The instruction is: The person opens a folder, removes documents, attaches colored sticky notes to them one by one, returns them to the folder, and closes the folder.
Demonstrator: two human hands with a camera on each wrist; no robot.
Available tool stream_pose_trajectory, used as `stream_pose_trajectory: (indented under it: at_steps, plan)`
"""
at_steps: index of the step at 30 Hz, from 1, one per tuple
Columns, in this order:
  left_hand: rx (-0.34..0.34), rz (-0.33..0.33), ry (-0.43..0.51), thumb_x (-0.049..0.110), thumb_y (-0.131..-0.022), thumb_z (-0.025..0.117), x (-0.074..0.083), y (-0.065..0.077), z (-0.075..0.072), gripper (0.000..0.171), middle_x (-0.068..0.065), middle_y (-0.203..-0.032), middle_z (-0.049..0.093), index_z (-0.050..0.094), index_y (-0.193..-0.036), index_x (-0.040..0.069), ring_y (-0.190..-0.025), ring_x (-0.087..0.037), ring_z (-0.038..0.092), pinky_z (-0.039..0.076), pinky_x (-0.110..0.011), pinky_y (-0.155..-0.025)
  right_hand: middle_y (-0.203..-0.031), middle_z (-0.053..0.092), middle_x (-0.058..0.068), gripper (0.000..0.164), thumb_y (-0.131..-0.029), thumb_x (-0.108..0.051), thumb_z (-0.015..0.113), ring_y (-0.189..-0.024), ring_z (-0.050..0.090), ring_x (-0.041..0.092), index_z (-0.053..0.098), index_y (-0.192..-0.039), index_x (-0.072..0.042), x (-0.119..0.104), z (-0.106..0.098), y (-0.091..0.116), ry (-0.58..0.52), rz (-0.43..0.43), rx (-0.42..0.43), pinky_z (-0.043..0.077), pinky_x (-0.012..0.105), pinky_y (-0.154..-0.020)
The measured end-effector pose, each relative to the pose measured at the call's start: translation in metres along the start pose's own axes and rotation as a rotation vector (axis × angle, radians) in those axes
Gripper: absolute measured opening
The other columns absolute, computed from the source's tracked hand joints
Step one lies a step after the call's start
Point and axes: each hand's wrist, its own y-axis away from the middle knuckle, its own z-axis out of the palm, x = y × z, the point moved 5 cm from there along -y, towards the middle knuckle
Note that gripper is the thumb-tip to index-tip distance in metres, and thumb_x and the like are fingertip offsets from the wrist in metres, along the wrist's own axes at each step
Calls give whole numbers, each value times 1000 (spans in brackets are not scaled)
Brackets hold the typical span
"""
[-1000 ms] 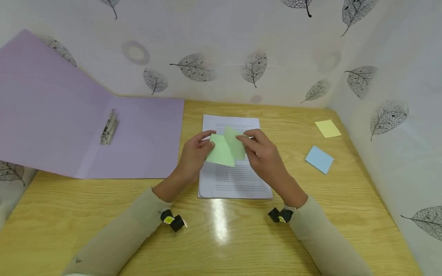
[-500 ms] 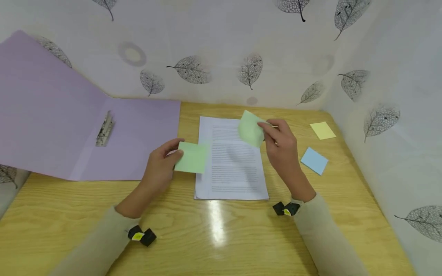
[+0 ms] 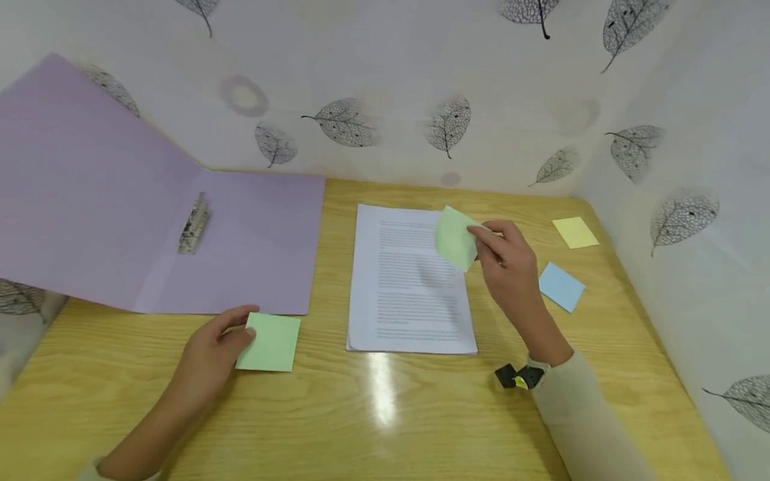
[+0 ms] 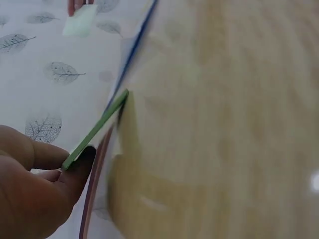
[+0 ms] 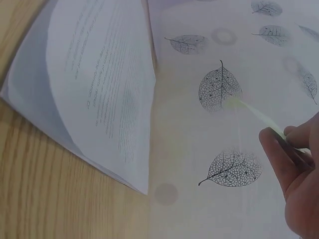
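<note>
My left hand (image 3: 210,351) pinches a pad of green sticky notes (image 3: 269,343) by its left edge, low over the table just in front of the purple folder. Seen edge-on in the left wrist view, the pad (image 4: 94,130) shows its thickness between thumb and fingers. A single green sticky note (image 3: 454,238) is pinched by its right side in my right hand (image 3: 510,264), raised over the upper right of a stack of printed pages (image 3: 409,287). In the right wrist view this note (image 5: 261,117) appears thin and edge-on.
An open purple folder (image 3: 259,247) with a metal clip (image 3: 194,225) lies at the left, its cover leaning up against the wall. At the right are a yellow sticky note pad (image 3: 575,232) and a blue one (image 3: 562,287). Leaf-patterned walls (image 3: 385,60) bound the table's back and right.
The green note came away from the pad. My left hand carried the pad left and toward me, down near the table; my right hand moved right with the note.
</note>
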Motion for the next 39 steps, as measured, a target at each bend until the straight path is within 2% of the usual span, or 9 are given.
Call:
stream_pose_trajectory:
  at_steps: [9, 15, 17, 20, 24, 28, 34, 36, 39]
  plan:
    - [21, 16, -121, 23, -105, 54, -4, 13, -4, 50, -24, -143, 54, 44, -151, 4, -128, -36, 53, 43, -5, -87, -114, 63, 19, 23, -97, 5, 60, -74, 64, 21, 73, -116, 6, 3, -6, 8, -27, 49, -26, 43, 7, -66]
    - [109, 90, -171, 15, -104, 55, -2, 19, -9, 46, -23, -139, 55, 48, -148, 1, -128, -38, 53, 40, 0, -88, -114, 62, 20, 23, -97, 5, 60, -75, 68, 26, 72, -117, 6, 4, -10, 13, -72, 70, -35, 46, 6, -68]
    - [129, 131, -150, 13, -104, 55, 2, 17, -10, 45, -22, -139, 54, 48, -146, 0, -128, -38, 53, 35, 5, -87, -113, 62, 20, 24, -97, 6, 60, -75, 67, 26, 72, -117, 6, 4, -10, 14, -88, 72, -33, 47, 6, -67]
    - [124, 196, -77, 13, -104, 56, 19, 10, -4, 44, -19, -141, 53, 50, -146, 1, -128, -35, 53, 38, 3, -89, -113, 62, 18, 24, -97, 6, 59, -75, 67, 19, 72, -117, 6, 3, -8, 15, -138, 95, -36, 50, 9, -68]
    - [39, 278, 65, 15, -104, 58, 53, -11, 21, 42, -15, -140, 57, 53, -144, 4, -125, -27, 58, 47, -6, -92, -117, 60, 12, 27, -99, 3, 58, -81, 65, 7, 70, -123, 2, 3, 0, 16, -240, 167, -65, 56, 16, -71]
    - [-108, 325, 206, 17, -102, 61, 90, -35, 61, 40, -13, -138, 60, 56, -141, 6, -122, -22, 62, 52, -16, -92, -118, 60, 12, 32, -100, 1, 58, -81, 63, 4, 66, -130, -2, -1, 9, 17, -309, 220, -103, 59, 22, -72]
    - [-351, 342, 407, 18, -102, 61, 135, -63, 118, 44, -10, -138, 63, 54, -144, 6, -125, -30, 63, 52, -35, -103, -122, 62, 15, 46, -99, -2, 62, -87, 67, 4, 55, -144, -9, -15, 19, 21, -357, 284, -134, 57, 18, -75]
    - [-396, 326, 493, 18, -103, 59, 143, -69, 129, 45, -11, -140, 61, 51, -146, 4, -127, -31, 61, 50, -40, -106, -120, 65, 15, 49, -97, -3, 64, -89, 68, 8, 54, -145, -9, -24, 21, 21, -311, 238, -148, 56, 14, -78]
    - [-430, 285, 634, 20, -104, 57, 149, -76, 139, 46, -15, -139, 61, 49, -145, 0, -127, -30, 61, 49, -38, -106, -111, 71, 13, 42, -94, -1, 68, -93, 69, 16, 62, -136, -5, -38, 23, 24, -178, 57, -168, 53, 14, -83]
